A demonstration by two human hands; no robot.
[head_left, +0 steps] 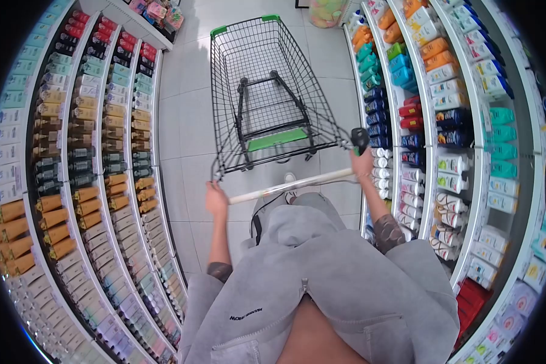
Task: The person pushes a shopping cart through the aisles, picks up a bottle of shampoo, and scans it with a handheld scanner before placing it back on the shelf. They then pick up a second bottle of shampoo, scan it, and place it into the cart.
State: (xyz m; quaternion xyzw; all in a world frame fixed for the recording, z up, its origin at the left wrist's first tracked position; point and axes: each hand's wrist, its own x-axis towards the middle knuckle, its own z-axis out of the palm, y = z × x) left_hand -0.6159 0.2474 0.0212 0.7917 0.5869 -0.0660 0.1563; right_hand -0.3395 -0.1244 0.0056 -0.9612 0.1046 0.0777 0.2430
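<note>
A black wire shopping cart (267,91) with green corner pieces stands ahead of me, and no goods show inside it. Its pale handle bar (291,185) runs across in front of my body. At the bar's left end, my left hand (216,198) is closed around the cart's handle. My right hand (362,164) is closed around the right end, just below a black device (360,139) fixed at the cart's corner. Both arms reach forward from a grey garment.
Shelves of tubes and boxes (91,158) line the left side. On the right, shelves hold rows of bottles (443,79). Tiled floor (185,121) runs between them. A display with pink packages (158,12) stands at the far left, and a colourful bin (326,12) at the far right.
</note>
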